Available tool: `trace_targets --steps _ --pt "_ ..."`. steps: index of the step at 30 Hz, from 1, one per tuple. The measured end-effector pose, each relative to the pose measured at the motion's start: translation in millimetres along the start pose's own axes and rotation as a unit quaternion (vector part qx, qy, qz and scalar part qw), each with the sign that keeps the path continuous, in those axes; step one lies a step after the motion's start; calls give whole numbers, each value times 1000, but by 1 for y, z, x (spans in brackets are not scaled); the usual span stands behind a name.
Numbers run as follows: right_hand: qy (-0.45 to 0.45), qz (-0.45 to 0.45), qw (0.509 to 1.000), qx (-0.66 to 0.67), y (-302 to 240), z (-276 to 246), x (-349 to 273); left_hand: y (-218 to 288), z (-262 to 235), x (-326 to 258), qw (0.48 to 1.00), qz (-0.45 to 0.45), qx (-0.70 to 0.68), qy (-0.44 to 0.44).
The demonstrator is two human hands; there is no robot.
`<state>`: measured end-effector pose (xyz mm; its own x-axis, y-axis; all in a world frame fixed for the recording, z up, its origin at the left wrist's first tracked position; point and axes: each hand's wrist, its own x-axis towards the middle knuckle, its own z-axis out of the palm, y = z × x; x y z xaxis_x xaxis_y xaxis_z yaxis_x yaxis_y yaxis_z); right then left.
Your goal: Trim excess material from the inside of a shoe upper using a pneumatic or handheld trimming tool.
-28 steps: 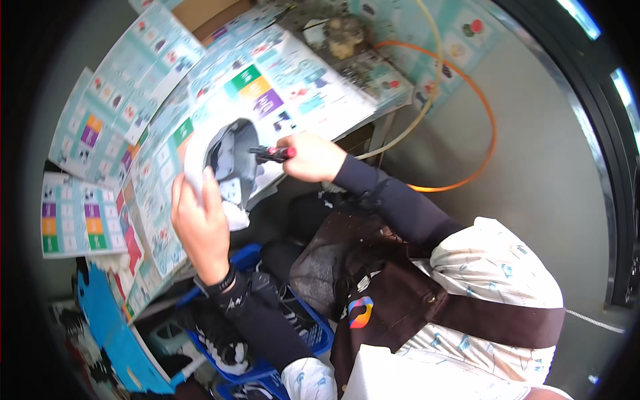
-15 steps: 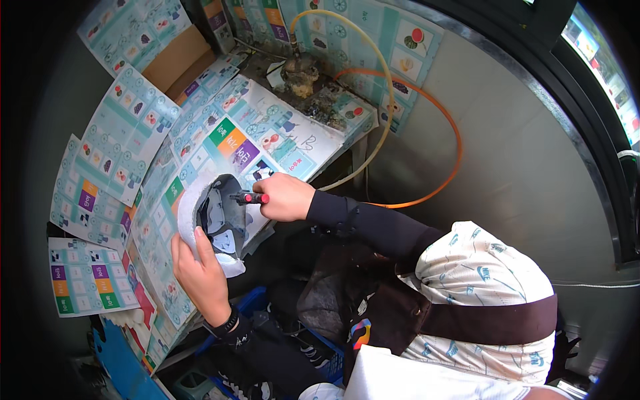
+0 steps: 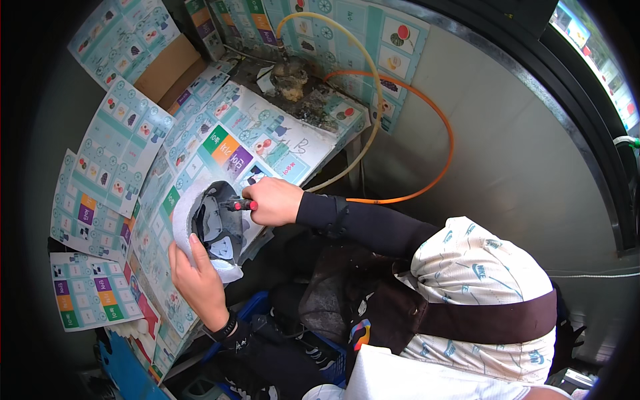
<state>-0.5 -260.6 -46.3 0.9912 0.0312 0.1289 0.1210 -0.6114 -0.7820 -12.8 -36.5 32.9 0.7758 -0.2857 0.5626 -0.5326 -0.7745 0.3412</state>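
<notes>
My left hand (image 3: 200, 283) grips the near rim of a hollow, cap-like piece (image 3: 181, 220), thumb on the edge and fingers round its outside. The outside is pale grey and soft-looking; the inside is dark grey, with bluish-white patches (image 3: 221, 248) on its wall. From the right, my right hand (image 3: 275, 200) is closed round a small black tool with red knobs (image 3: 240, 205), which looks like a spray gun. Its front end reaches into the mouth of the cap-like piece. Whether it touches the inside is unclear, and my right hand covers the tool's grip.
Printed sheets cover the sloping bench (image 3: 270, 117); more hang at the left. An orange hose (image 3: 448, 157) and a yellow hose (image 3: 379, 100) loop on the right. A crusted lump (image 3: 290, 83) sits at the back. Below are a blue crate (image 3: 337, 363) and a blue panel (image 3: 127, 370).
The whole view has shifted slightly. My right hand has brought the tool a little left, further into the mouth of the cap-like piece. My left hand keeps the same grip.
</notes>
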Motion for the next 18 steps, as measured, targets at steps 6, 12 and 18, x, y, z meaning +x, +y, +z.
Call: trace_targets --steps 6,12,18 --pt "11 -11 1000 -2 3 2 2 4 -4 2 999 -40 -23 -29" --pt "-7 -3 1000 -11 -1 2 0 0 -4 -1 999 -25 -26 -15" --pt "-19 8 1000 -17 0 -2 0 6 -4 3 998 -47 -38 -29"
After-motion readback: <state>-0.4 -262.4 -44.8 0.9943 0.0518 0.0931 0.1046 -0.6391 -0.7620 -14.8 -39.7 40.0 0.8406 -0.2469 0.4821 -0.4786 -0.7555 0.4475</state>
